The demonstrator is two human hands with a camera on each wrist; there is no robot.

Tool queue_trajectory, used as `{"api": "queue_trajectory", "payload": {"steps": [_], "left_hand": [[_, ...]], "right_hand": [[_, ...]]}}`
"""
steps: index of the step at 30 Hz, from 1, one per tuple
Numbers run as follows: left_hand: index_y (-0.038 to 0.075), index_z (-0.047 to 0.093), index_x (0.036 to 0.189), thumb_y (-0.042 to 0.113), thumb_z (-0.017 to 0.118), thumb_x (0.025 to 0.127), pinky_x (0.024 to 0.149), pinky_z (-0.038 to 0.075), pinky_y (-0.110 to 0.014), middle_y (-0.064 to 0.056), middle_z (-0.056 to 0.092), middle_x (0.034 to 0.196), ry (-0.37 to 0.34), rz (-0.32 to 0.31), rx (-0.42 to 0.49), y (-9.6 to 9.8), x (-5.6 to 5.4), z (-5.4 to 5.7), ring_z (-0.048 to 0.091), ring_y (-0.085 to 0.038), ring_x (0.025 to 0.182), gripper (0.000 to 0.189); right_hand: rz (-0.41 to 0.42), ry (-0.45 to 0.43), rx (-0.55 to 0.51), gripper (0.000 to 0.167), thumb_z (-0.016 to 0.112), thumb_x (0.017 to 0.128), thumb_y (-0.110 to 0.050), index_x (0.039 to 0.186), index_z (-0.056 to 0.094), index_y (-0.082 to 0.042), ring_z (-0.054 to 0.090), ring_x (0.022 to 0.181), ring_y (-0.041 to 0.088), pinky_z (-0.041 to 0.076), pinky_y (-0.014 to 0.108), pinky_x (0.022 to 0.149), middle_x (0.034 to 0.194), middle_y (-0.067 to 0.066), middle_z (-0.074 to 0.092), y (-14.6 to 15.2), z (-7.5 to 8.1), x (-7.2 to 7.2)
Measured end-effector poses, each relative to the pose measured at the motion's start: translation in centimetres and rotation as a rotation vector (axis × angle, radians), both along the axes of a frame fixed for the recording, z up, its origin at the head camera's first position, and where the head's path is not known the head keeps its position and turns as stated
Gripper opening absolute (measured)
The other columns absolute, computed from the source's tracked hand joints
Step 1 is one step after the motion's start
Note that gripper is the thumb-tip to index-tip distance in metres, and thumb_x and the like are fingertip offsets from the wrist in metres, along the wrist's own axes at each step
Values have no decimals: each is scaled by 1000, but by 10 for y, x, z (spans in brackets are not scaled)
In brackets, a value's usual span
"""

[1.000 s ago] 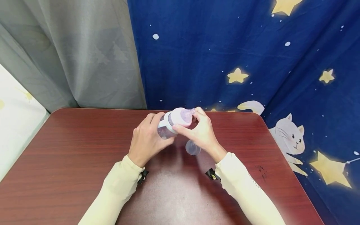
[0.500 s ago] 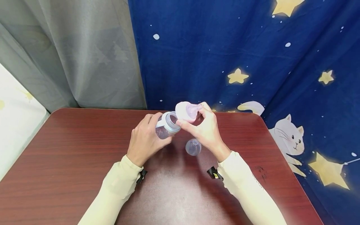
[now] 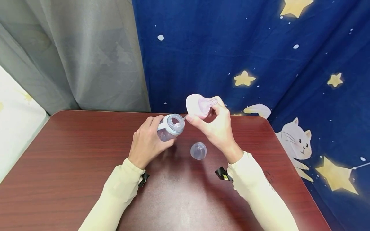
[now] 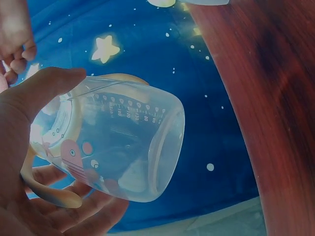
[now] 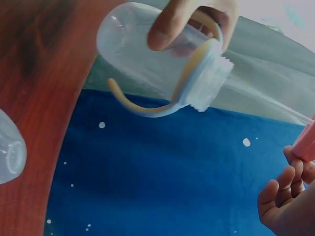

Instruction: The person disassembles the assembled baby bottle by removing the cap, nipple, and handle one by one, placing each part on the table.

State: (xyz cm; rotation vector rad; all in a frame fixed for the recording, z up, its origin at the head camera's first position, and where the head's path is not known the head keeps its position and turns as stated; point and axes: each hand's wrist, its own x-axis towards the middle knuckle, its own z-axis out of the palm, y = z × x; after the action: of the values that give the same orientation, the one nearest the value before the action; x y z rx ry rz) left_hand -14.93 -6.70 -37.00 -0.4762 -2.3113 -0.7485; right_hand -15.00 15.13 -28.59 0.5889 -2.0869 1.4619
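L hand (image 3: 147, 141) curled round tilted clear bottle (image 4: 133, 137), R hand (image 3: 219, 128) pinches pink top (image 3: 199, 106), straw (image 5: 270, 102) betw. top & bottle mouth, clear cap (image 3: 198, 151) on table (image 3: 86, 160) nr. R hand

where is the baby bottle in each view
Head: baby bottle, just left of and below centre, in the left hand.
Left wrist: baby bottle, large, left of centre, base toward the right.
Right wrist: baby bottle, upper middle, neck toward the right.
Shared landmark: the dark blue curtain with white dots.
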Motion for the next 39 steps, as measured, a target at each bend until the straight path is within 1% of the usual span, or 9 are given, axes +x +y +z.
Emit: {"api": "queue_trajectory", "payload": {"steps": [8, 12, 15, 18, 21, 25, 32, 36, 39], "left_hand": [[8, 61, 121, 36, 85, 64, 62, 54, -48, -10, 62, 100, -18, 20, 9, -4, -2, -4, 62, -27, 81, 67], [9, 61, 122, 37, 86, 64, 63, 54, -50, -11, 63, 102, -31, 33, 42, -6, -4, -5, 63, -28, 84, 69], [9, 61, 122, 40, 86, 64, 63, 54, -51, -12, 64, 103, -36, 34, 75, -7, -6, -5, 63, -29, 84, 70], [7, 61, 123, 43, 87, 64, 65, 53, -52, -13, 64, 104, -43, 43, 108, -10, -9, -5, 63, -30, 86, 74], [5, 61, 123, 43, 88, 63, 68, 53, -53, -13, 63, 107, -54, 60, 141, -13, -10, -5, 63, -30, 88, 76], [5, 60, 124, 42, 88, 64, 70, 52, -53, -13, 63, 108, -61, 65, 159, -17, -12, -4, 62, -29, 90, 76], [5, 60, 124, 42, 89, 64, 69, 52, -53, -14, 63, 106, -51, 59, 160, -16, -11, -3, 62, -30, 89, 76], [5, 60, 124, 42, 89, 64, 70, 52, -53, -14, 63, 107, -50, 57, 161, -17, -10, -1, 61, -29, 90, 76], [5, 61, 124, 42, 88, 65, 70, 53, -52, -14, 63, 107, -58, 53, 165, -17, -9, -1, 61, -29, 91, 75]], "right_hand": [[6, 50, -2, 39, 88, 69, -22, 100, 72, -5, 54, 87, 18, 46, 30, 65, 95, 1, 57, -2, 11, 4], [4, 47, 20, 39, 87, 69, -25, 99, 72, -5, 53, 86, 18, 44, 30, 65, 95, 0, 58, -1, 13, 7], [9, 33, 51, 40, 88, 68, -27, 98, 72, -7, 53, 87, 17, 43, 31, 67, 95, -1, 58, 0, 11, 10], [23, 11, 84, 41, 89, 67, -26, 100, 73, -7, 54, 88, 16, 44, 33, 68, 95, 0, 59, 1, 3, 12], [32, -21, 122, 42, 90, 66, -25, 100, 73, -7, 55, 88, 15, 45, 36, 69, 94, -1, 59, 2, -9, 14], [32, -68, 173, 42, 92, 65, -27, 97, 72, -8, 56, 88, 13, 46, 33, 70, 92, -3, 59, 2, -26, 16], [26, -191, 274, 38, 91, 66, -35, 90, 68, -16, 54, 80, 9, 46, 29, 64, 86, -8, 54, 0, -55, 23], [14, -216, 341, 39, 90, 67, -40, 86, 65, -18, 54, 78, 15, 43, 28, 63, 84, -8, 51, -1, -70, 23], [-7, -234, 401, 39, 89, 67, -44, 84, 64, -20, 52, 76, 17, 40, 29, 61, 83, -8, 48, -2, -80, 24]]}}
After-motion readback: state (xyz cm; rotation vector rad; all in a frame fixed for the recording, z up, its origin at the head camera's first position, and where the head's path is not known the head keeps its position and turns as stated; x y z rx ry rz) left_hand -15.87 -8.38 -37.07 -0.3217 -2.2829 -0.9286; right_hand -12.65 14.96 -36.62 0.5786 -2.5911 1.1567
